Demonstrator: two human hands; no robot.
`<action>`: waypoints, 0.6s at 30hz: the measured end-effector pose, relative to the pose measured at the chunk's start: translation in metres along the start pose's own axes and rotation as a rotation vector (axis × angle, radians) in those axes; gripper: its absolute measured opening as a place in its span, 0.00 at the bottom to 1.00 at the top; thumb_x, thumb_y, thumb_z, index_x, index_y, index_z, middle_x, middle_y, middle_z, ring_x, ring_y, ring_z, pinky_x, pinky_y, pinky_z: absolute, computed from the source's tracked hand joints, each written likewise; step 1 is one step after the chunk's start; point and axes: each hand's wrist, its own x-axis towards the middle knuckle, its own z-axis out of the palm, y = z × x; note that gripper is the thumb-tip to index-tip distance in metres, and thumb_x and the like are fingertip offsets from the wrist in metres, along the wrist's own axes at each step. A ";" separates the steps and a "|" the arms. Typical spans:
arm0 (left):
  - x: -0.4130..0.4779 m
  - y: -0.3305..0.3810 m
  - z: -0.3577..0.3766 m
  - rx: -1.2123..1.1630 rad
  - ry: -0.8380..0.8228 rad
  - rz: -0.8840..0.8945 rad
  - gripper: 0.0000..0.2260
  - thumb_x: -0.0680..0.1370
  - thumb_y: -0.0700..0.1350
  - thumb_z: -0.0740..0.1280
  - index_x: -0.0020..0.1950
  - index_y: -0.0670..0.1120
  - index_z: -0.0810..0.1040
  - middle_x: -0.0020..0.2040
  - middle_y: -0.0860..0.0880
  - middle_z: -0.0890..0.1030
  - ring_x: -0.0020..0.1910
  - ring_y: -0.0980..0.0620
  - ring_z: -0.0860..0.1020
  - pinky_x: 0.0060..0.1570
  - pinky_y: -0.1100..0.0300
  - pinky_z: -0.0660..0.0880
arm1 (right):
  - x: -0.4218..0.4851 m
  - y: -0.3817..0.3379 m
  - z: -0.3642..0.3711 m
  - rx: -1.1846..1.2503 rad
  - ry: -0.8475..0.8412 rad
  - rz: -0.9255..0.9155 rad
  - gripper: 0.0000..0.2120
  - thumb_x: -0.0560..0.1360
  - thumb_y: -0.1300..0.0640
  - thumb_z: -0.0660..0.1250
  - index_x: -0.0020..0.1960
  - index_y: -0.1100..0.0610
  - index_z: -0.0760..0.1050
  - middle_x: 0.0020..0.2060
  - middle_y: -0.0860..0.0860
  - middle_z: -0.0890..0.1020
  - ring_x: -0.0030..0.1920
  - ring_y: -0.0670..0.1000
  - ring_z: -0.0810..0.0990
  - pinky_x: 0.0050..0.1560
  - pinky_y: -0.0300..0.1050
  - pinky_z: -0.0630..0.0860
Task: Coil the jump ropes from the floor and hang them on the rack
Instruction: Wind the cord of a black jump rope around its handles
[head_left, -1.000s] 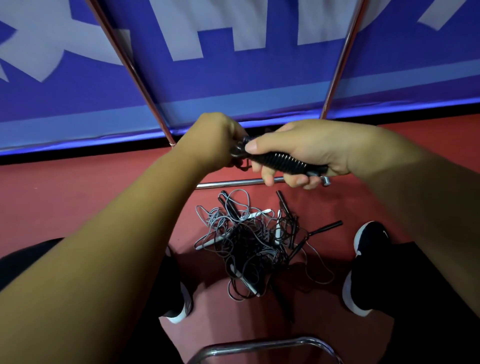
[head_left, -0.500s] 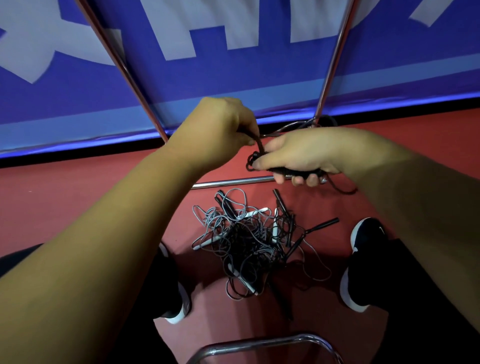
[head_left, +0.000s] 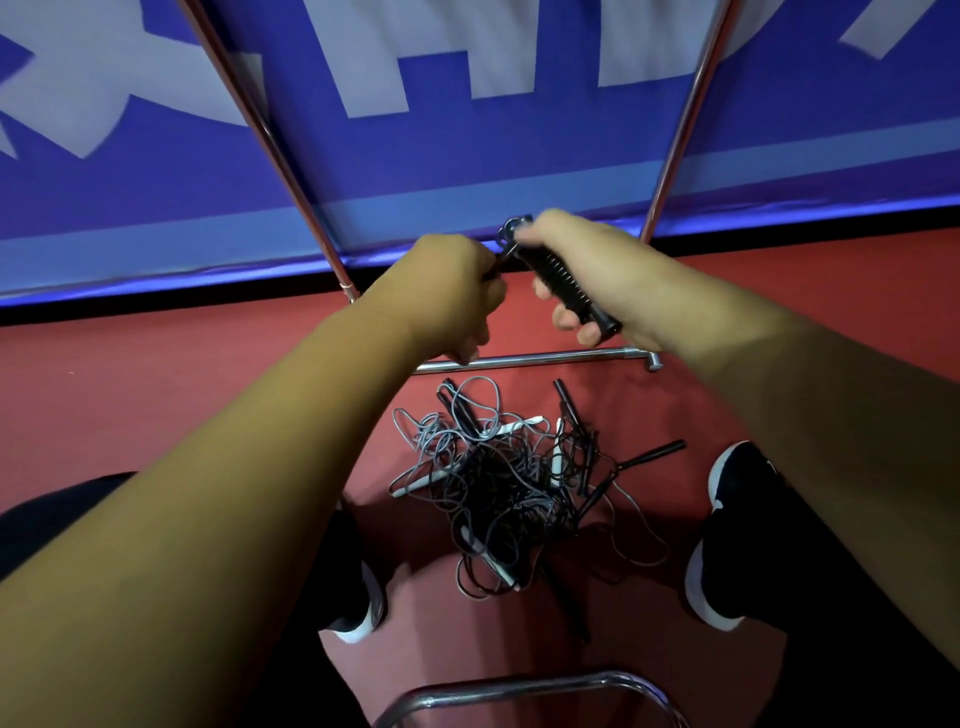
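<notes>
Jump ropes (head_left: 498, 478) are mostly one tangled heap on the red floor (head_left: 156, 389), just this side of the rack's bottom bar (head_left: 535, 359) and between the shoes (head_left: 727, 519). One is up above that bar. The right hand (head_left: 597, 260) has its fingers wrapped round the black ribbed handle (head_left: 561, 286), and the left hand (head_left: 447, 291) is curled tight on the cord (head_left: 496, 262) at its top end, probably keeping tension for winding. Decent room above the bar between the slanted poles (head_left: 260, 119), but the banner (head_left: 467, 156) sits close behind it.
</notes>
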 end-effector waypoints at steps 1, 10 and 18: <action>-0.002 0.001 -0.001 -0.203 -0.016 -0.032 0.06 0.84 0.42 0.67 0.52 0.41 0.80 0.38 0.45 0.87 0.29 0.50 0.84 0.36 0.53 0.84 | -0.001 -0.002 0.000 0.041 0.029 -0.008 0.20 0.81 0.33 0.62 0.52 0.49 0.78 0.42 0.53 0.79 0.29 0.52 0.73 0.29 0.40 0.66; 0.003 0.002 -0.016 -1.110 0.008 0.055 0.11 0.87 0.45 0.60 0.56 0.40 0.79 0.41 0.49 0.78 0.33 0.55 0.69 0.36 0.60 0.69 | -0.001 -0.007 -0.011 0.139 0.050 -0.073 0.23 0.85 0.33 0.55 0.56 0.41 0.86 0.42 0.52 0.77 0.28 0.51 0.72 0.30 0.40 0.65; -0.012 0.004 -0.027 -0.542 0.030 0.112 0.07 0.78 0.35 0.74 0.54 0.45 0.87 0.44 0.45 0.88 0.42 0.56 0.86 0.48 0.63 0.83 | -0.001 -0.009 -0.018 0.050 0.094 -0.098 0.14 0.83 0.40 0.60 0.56 0.48 0.78 0.42 0.54 0.80 0.28 0.52 0.73 0.29 0.40 0.66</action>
